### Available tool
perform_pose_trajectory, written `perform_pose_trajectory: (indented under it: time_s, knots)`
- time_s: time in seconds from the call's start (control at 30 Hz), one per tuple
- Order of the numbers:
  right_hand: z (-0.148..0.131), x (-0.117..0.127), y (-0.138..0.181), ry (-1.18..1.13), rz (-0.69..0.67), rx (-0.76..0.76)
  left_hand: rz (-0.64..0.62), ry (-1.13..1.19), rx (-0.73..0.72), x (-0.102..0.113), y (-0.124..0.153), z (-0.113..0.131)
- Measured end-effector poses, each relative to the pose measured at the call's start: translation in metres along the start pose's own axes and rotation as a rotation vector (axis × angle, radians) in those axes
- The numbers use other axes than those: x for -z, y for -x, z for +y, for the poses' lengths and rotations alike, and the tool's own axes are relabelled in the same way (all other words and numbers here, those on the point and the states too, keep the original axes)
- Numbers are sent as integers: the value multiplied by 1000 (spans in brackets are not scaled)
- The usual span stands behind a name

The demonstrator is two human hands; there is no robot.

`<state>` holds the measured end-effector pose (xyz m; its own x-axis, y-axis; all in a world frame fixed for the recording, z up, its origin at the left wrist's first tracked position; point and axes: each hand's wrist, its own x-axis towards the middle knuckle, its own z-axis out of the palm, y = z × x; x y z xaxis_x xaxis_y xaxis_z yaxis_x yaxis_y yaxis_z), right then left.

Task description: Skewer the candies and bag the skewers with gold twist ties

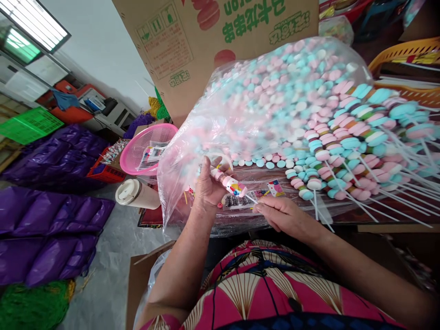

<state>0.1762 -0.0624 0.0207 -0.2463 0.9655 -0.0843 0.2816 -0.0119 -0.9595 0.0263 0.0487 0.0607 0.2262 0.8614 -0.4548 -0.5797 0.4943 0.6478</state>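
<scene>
My left hand is closed round a candy skewer of pink and white discs, held just above the table edge. My right hand pinches the skewer's stick end together with a clear printed wrapper that lies under the candy. Just behind my hands sits a big clear plastic bag full of pink, blue and white candy discs. A heap of finished candy skewers with white sticks fans out to the right.
A large printed cardboard box stands behind the bag. A pink basket with printed wrappers and a white lidded cup sit at left. Purple bags cover the floor. An orange basket is at far right.
</scene>
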Motion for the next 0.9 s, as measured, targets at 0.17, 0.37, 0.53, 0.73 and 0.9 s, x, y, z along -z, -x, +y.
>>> perform_pose_trajectory:
  time_s: [0.17, 0.37, 0.53, 0.73, 0.9]
  knots:
    - [-13, -8, -13, -272, 5, -133, -170, -77, -97, -11, 9, -36]
    - [-10, -7, -21, -281, 79, -124, -177, -110, -51, 0, 10, -43]
    - [-9, -13, -11, -434, 5, -173, -231, 5, -74, 4, 1, -3]
    - [-13, -25, -23, -369, 150, -103, -142, -83, -157, -10, 9, -35]
    - [-9, -16, -26, -292, 110, -95, -75, -114, -54, -5, 12, -35]
